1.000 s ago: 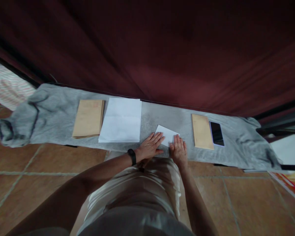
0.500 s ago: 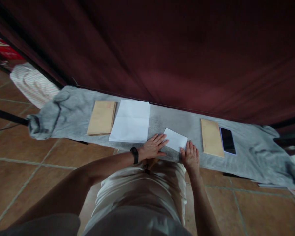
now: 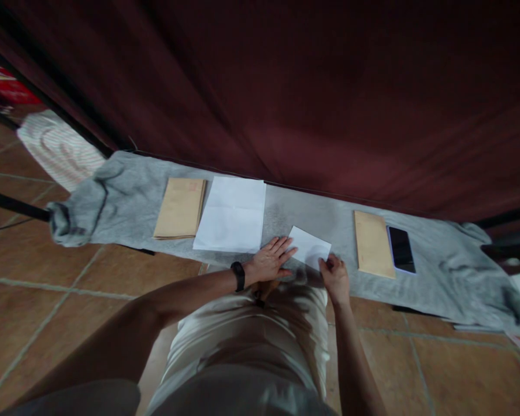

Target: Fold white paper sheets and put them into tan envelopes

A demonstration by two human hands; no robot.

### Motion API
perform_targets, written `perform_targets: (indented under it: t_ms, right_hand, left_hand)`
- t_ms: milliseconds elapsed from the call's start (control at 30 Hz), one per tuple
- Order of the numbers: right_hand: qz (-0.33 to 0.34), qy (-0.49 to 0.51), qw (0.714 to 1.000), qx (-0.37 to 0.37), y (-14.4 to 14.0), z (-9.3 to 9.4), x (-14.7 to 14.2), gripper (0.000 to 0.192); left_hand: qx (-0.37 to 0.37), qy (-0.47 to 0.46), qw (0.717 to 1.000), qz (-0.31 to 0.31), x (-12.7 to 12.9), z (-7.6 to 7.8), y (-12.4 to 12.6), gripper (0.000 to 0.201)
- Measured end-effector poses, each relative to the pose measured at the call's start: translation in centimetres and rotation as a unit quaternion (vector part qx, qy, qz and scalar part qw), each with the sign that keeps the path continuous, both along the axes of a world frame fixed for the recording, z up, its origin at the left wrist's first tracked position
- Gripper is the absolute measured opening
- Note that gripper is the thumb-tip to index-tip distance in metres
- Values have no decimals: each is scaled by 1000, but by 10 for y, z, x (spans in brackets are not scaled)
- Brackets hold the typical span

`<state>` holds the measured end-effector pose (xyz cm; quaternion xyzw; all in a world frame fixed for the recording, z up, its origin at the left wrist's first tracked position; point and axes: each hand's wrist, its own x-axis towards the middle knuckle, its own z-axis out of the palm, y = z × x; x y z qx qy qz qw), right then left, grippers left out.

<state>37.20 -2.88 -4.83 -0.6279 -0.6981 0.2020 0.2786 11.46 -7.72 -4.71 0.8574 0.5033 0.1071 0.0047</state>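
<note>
Head view: on a table draped with a grey cloth [image 3: 125,202] lies a small folded white paper [image 3: 311,247], the landmark for all that follows. It sits near the front edge of the table, roughly midway along it, tilted so that one corner points toward the person.

Left of the folded paper, the left hand [image 3: 269,261] lies flat on the cloth with its fingers spread and straight, the fingertips touching or just overlapping the paper's left edge; it pinches nothing. A black wristband [image 3: 238,276] sits on that wrist.

At the paper's near right corner, the right hand [image 3: 335,276] has its fingers curled in, thumb and fingertips closing on that corner. Whether the corner is already lifted off the cloth cannot be told from here.

As a judgement, the folded paper is very light and thin, limp across its face but somewhat stiffer along its creases. It would slide easily on the cloth unless held down, and it creases or tears if gripped hard. An edge or corner, pinched lightly, looks the sensible place to take it.

Farther left of the folded paper lies a larger white sheet [image 3: 233,214], and beyond that a tan envelope stack [image 3: 179,208]. To the right of the folded paper lies another tan envelope [image 3: 373,244], with a dark phone [image 3: 401,249] just beside it. Behind everything hangs a dark red curtain [image 3: 286,86].
</note>
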Motion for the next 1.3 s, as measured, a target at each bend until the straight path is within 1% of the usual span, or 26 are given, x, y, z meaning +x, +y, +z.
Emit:
perform_targets:
  t_ms: [133,267,333,400,467,533,600,700,767,833,867,933,967,1000,1033,1067,1133,1167,1200,1233,1267,1300]
  right_hand:
    - [-40,72,995,-53,4,2,1,57]
    - [-43,77,991,-102,4,5,1,51]
    - [-53,73,992,-89,5,7,-2,51]
    - [-74,57,994,-58,6,9,-4,54]
    - [-83,40,994,-54,8,11,-5,55]
    - [-78,38,993,-86,9,13,-5,51]
    - [-62,58,989,-119,11,14,-5,46]
    - [-46,130,982,-128,10,14,-9,47]
    - [-64,205,969,-122,9,17,-12,50]
    - [-90,268,955,-91,7,24,-15,53]
    - [-100,278,954,-57,6,30,-16,52]
    - [-108,237,964,44,3,45,-16,45]
    - [-102,196,970,98,1,53,-17,41]
    - [-91,149,974,147,-1,61,-19,37]
    - [-67,106,974,188,-4,69,-22,33]
    - [-35,69,973,217,-8,74,-26,30]
    - [31,13,969,244,-15,81,-38,28]
    - [70,-12,968,241,-17,81,-45,29]
    - [98,-36,969,226,-20,80,-51,30]
    - [119,-56,970,206,-22,78,-56,31]
    - [137,-68,971,184,-23,74,-60,32]
    - [150,-71,973,163,-24,70,-63,33]
  left_hand:
    - [-1,0,1000,0,0,1,0,81]
    - [-6,1,1000,3,1,3,-1,80]
    - [-9,0,1000,4,1,3,-1,79]
    - [-13,0,1000,3,1,4,-1,80]
    - [-18,0,1000,4,1,4,-1,80]
    - [-22,-2,1000,7,1,5,-2,80]
    - [-25,-6,1000,9,2,5,-2,80]
    - [-29,-13,999,10,1,6,-2,78]
    - [-32,-23,999,16,0,6,-3,74]
    - [-40,-51,998,23,0,7,-3,68]
    - [-48,-77,996,26,1,8,-3,66]
    - [-79,-167,982,37,9,14,-2,64]
    - [-105,-231,966,45,15,19,-1,65]
    - [-135,-306,941,56,22,25,1,67]
    - [-170,-390,903,69,31,32,3,68]
    - [-203,-476,852,82,41,40,5,69]
    - [-249,-629,730,96,59,55,11,65]
    - [-259,-676,683,101,66,60,15,63]
    - [-260,-705,651,108,71,63,18,61]
    - [-257,-717,637,117,73,64,22,59]
    - [-251,-717,637,130,73,61,25,58]
    - [-244,-709,645,145,71,57,29,56]
